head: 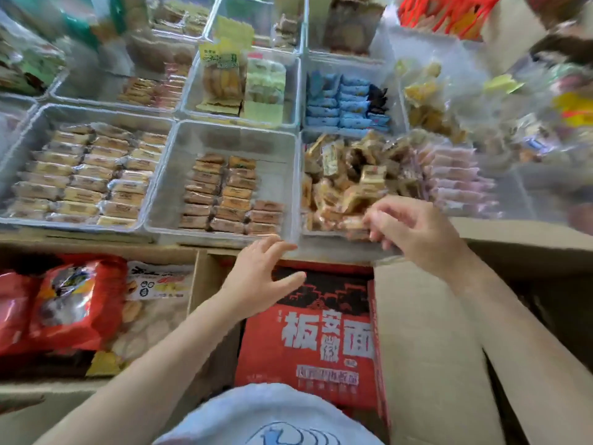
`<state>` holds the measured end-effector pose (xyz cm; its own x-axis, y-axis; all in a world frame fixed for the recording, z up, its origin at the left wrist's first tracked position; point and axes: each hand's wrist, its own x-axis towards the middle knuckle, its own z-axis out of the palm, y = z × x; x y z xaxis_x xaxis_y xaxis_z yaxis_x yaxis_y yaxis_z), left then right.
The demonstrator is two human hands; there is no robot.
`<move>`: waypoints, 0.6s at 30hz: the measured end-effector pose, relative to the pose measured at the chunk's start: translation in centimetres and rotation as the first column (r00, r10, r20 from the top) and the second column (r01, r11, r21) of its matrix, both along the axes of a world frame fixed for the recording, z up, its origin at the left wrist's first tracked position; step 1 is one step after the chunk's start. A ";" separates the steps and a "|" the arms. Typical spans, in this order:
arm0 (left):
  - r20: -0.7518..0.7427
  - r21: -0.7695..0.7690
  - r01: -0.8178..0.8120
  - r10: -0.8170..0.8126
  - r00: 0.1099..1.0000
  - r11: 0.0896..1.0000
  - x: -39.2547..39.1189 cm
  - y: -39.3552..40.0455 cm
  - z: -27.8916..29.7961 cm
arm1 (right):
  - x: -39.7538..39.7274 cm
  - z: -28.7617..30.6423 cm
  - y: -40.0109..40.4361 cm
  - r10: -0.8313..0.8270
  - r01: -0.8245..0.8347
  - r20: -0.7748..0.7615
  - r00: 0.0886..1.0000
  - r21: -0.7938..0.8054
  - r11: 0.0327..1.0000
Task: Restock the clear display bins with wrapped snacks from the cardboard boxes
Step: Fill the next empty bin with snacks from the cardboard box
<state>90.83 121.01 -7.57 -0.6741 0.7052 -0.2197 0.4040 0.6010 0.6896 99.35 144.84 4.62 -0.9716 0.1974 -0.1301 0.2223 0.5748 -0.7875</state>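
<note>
At bin front: right hand (414, 224) pinches wrapped tan snacks (348, 194); left hand (263, 277) spread, empty.
Risk: snacks slide over the clear plastic bin (340, 248) edge.

right side bins (529, 130): blurred, I cannot tell what snacks are inside.
top left corner (29, 59): blurred packets, cut by the picture edge.
my right hand (414, 226): the fingertips are smeared; whether they pinch a snack or only touch the bin rim, I cannot tell.
red box (308, 335): its lower part is hidden behind my shirt (266, 415).
red bags (64, 303): cut at the left edge, print unreadable.
small print on wrappers (221, 191): too small to read.
</note>
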 end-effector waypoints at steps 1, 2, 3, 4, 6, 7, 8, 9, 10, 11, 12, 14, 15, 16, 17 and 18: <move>0.082 0.058 0.021 -0.025 0.996 0.998 2.2 1.9 0.9 | 2.4 0.5 1.4 -0.048 0.047 -0.037 0.998 -0.021 0.999; 0.149 0.109 0.040 -0.056 0.987 0.993 4.3 3.8 1.6 | 4.6 0.8 2.7 -0.112 0.109 -0.067 0.991 -0.050 0.993; 0.200 0.151 0.059 -0.089 0.976 0.987 6.4 5.7 2.2 | 6.9 0.9 4.0 -0.193 0.187 -0.079 0.978 -0.074 0.980; 0.243 0.188 0.073 -0.119 0.963 0.979 8.5 7.8 2.7 | 9.1 0.8 5.5 -0.264 0.259 -0.073 0.962 -0.070 0.963; 0.309 0.255 0.065 -0.145 0.940 0.965 12.5 11.6 3.4 | 12.9 0.2 8.3 -0.323 0.323 -0.015 0.946 -0.018 0.946; 0.332 0.285 0.041 -0.139 0.933 0.958 14.2 13.2 3.5 | 14.4 -0.1 9.6 -0.322 0.323 0.046 0.945 0.003 0.947; 0.357 0.306 0.009 -0.123 0.926 0.952 15.8 14.6 3.5 | 15.8 -0.6 10.8 -0.299 0.298 0.138 0.944 0.028 0.954; 0.386 0.317 -0.027 -0.103 0.917 0.948 17.2 15.8 3.5 | 16.8 -0.9 11.7 -0.250 0.240 0.256 0.934 0.070 0.968; 0.410 0.320 -0.063 -0.078 0.909 0.945 18.4 16.7 3.4 | 17.5 -1.5 12.5 -0.185 0.152 0.385 0.904 0.115 0.982; 0.428 0.324 -0.101 -0.051 0.902 0.941 19.2 17.4 3.1 | 18.0 -2.1 13.0 -0.118 0.048 0.502 0.857 0.151 0.987; 0.448 0.330 -0.143 -0.022 0.894 0.933 20.0 17.8 2.9 | 18.3 -2.9 13.4 -0.053 -0.062 0.601 0.798 0.168 0.984; 0.476 0.354 -0.223 0.030 0.879 0.908 20.8 18.2 2.5 | 18.2 -5.0 13.9 0.036 -0.245 0.722 0.691 0.187 0.951; 0.476 0.366 -0.248 0.048 0.878 0.897 21.0 18.2 2.4 | 18.0 -6.4 14.0 0.074 -0.312 0.745 0.663 0.185 0.932; 0.472 0.372 -0.265 0.065 0.879 0.890 21.1 18.3 2.2 | 17.7 -7.8 13.8 0.114 -0.383 0.765 0.634 0.184 0.905; 0.475 0.371 -0.283 0.081 0.876 0.884 21.3 18.4 2.1 | 17.3 -9.2 13.6 0.142 -0.453 0.783 0.605 0.192 0.871; 0.485 0.369 -0.301 0.094 0.869 0.879 21.4 18.5 2.0 | 17.1 -10.9 13.2 0.164 -0.517 0.804 0.571 0.197 0.833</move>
<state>112.21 139.52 -5.58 -0.7122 0.6592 -0.2411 -0.1003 0.2444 0.9645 116.47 158.07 -6.32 -0.5744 0.0734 -0.8153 0.3314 0.9316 -0.1496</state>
